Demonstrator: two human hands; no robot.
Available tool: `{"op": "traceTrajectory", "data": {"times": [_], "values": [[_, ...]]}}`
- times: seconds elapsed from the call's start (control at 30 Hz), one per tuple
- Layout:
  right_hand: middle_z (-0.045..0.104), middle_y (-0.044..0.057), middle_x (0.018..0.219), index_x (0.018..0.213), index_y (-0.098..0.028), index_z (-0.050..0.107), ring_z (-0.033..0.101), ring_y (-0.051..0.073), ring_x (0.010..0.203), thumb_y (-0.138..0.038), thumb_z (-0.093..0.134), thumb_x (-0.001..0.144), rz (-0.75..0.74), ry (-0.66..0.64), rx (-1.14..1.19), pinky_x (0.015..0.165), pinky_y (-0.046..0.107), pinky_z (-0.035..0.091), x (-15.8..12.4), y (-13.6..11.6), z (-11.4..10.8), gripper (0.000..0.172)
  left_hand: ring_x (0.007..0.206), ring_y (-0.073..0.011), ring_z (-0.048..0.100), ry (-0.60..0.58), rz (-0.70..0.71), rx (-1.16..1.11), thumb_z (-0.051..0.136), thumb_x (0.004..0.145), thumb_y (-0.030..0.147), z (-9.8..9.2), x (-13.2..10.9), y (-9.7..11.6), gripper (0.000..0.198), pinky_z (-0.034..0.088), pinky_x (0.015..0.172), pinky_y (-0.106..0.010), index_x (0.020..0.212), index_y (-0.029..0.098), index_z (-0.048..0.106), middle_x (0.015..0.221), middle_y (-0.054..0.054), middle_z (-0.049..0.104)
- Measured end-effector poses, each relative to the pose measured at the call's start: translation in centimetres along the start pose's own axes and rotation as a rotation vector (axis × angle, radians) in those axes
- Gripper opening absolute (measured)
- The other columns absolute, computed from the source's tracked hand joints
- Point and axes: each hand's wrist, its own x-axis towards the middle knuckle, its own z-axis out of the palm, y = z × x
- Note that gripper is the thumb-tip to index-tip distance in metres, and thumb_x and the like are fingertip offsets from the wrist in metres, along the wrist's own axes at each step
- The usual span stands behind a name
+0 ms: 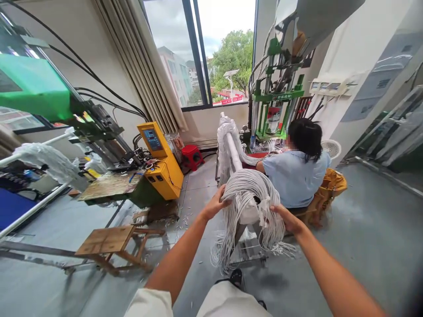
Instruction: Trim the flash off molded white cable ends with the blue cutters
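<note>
A thick bundle of pale grey cables (253,182) hangs over the near end of a white padded rail (233,152), its loose ends drooping on both sides towards the floor. My left hand (218,203) grips the bundle's left side, fingers wrapped at its edge. On the right side, my right hand (287,218) holds the cables near a white tie or wrap (263,212). Clear plastic wrapping (226,127) covers the rail's far end.
A seated person in a light blue shirt (294,176) is close by on the right, before a green press machine (277,97). A wooden stool (107,241), yellow control cabinet (165,176) and red step stool (192,157) stand left. An orange sack (335,180) lies behind the person.
</note>
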Motion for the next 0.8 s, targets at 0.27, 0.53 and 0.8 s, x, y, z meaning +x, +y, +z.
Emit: {"op": "traceTrajectory", "data": {"times": [0.27, 0.53, 0.8], "values": [[0.072, 0.008, 0.08, 0.103, -0.019, 0.065, 0.068, 0.022, 0.063, -0.059, 0.081, 0.07, 0.103, 0.0, -0.072, 0.056, 0.034, 0.06, -0.1, -1.4, -3.0, 0.054, 0.162, -0.0514, 0.001, 0.252, 0.289, 0.438, 0.092, 0.044, 0.077, 5.3, -3.4, -3.6, 0.17, 0.014, 0.13, -0.072, 0.169, 0.031, -0.013, 0.178, -0.023, -0.004], [0.078, 0.01, 0.103, 0.131, -0.021, 0.064, 0.075, 0.027, 0.077, -0.052, 0.088, 0.063, 0.142, 0.049, -0.216, 0.069, 0.036, 0.065, 0.5, -6.9, -4.7, 0.079, 0.161, -0.0433, 0.022, 0.114, 0.24, 0.325, 0.095, 0.065, 0.051, 1.1, 3.2, -7.3, 0.146, 0.028, 0.129, -0.061, 0.17, 0.022, -0.002, 0.174, -0.026, 0.018], [0.078, 0.011, 0.109, 0.134, -0.027, 0.066, 0.075, 0.029, 0.081, -0.054, 0.092, 0.062, 0.169, 0.097, -0.303, 0.066, 0.034, 0.065, -0.3, -7.6, -5.5, 0.081, 0.097, -0.0196, 0.068, 0.166, 0.089, 0.073, 0.079, 0.073, 0.019, 0.2, 4.7, -4.7, 0.048, 0.055, 0.087, -0.028, 0.12, 0.014, 0.068, 0.107, -0.006, 0.076]]}}
